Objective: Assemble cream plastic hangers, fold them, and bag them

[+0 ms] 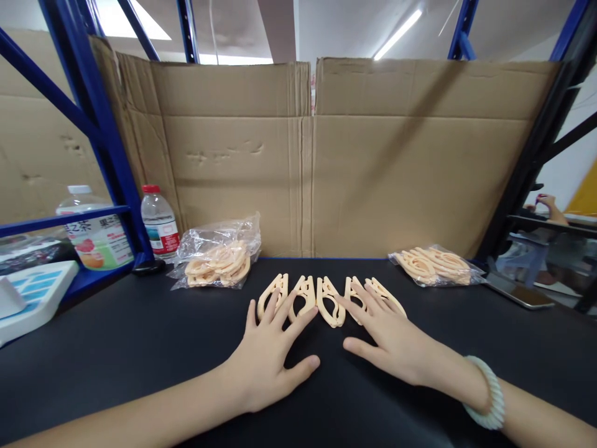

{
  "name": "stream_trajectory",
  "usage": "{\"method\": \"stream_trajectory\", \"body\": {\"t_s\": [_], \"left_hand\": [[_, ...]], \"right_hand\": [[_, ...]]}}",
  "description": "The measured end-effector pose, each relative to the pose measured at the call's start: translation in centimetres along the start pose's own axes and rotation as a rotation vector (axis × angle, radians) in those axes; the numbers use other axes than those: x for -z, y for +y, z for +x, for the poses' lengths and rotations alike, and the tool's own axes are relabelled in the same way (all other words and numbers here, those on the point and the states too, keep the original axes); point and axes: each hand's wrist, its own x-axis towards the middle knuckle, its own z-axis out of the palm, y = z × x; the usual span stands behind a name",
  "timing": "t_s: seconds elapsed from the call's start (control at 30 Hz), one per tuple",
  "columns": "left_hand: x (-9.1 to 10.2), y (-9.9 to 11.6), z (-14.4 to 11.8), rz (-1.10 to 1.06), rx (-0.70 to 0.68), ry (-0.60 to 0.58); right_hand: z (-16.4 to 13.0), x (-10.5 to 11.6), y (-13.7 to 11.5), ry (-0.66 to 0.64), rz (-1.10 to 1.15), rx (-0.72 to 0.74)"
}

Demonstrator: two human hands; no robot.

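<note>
Head view showed both hands lying flat, palms down, on the black tabletop (pixel 140 348), fingers spread wide and gripping nothing. A row of peach plastic clips (pixel 326 298) lay side by side just beyond the fingertips, each with its long axis running away from the person toward the cardboard wall (pixel 373 162). The left hand (pixel 270 358) had its fingertips resting on the two leftmost clips; the right hand (pixel 392 339) touched the rightmost ones. One middle clip lay between the hands, about equally near both. Bagged clips sat apart at the back, one bag (pixel 219 255) left, another (pixel 436 266) right.
</note>
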Motion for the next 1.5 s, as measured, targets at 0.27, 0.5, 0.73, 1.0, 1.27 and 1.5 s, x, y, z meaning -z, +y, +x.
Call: {"method": "stream_trajectory", "body": {"t_s": [0.27, 0.5, 0.73, 1.0, 1.27, 1.5], "left_hand": [[0.0, 0.2, 0.7, -0.040, 0.060, -0.067], [0.2, -0.4, 3.7, -0.009, 0.135, -0.116], [-0.3, -2.7, 7.9, 0.016, 0.160, -0.098], [-0.4, -3.0, 8.9, 0.029, 0.154, -0.066], [1.8, -4.0, 5.0, 0.267, -0.188, 0.284], [5.3, -10.1, 3.9, 0.396, 0.230, 0.712]], "right_hand": [[0.4, -1.0, -0.7, -0.047, 0.018, -0.007], [3.4, -1.1, 0.0, -0.041, -0.022, -0.053], [8.1, -1.0, 2.1, -0.052, -0.059, -0.096], [9.6, -1.3, 2.5, -0.011, -0.079, -0.109], [6.9, -1.2, 2.5, 0.318, -0.069, 0.074], [5.8, -0.6, 2.9, 0.404, 0.037, 0.162]]}}
